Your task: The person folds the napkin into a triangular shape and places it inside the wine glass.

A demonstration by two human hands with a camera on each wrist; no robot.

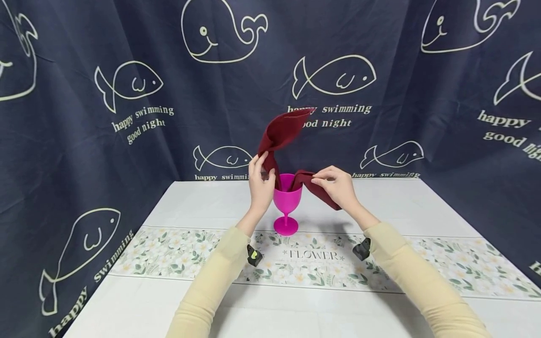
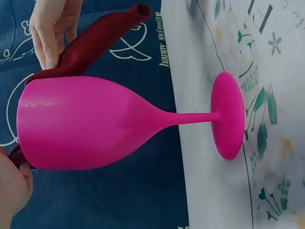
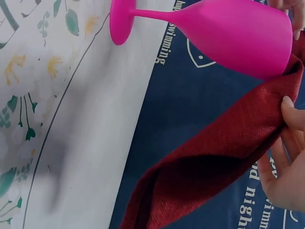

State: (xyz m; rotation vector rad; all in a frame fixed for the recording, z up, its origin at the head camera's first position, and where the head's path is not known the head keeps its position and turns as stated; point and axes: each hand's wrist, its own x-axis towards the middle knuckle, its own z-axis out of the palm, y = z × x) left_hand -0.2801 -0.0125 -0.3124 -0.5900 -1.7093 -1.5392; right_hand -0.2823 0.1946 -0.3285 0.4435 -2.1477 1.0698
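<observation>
While your left hand [image 1: 260, 184] pinches the napkin [image 1: 282, 134] upright, your right hand [image 1: 336, 185] pinches its draped end; the goblet [image 1: 287, 203] stands between them. Next probably calls for shaping the folds.

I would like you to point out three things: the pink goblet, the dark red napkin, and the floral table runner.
pink goblet [image 1: 286, 199], head view, on the bowl.
dark red napkin [image 1: 282, 130], head view, on the raised left end.
floral table runner [image 1: 465, 267], head view, on a bare right part.
</observation>
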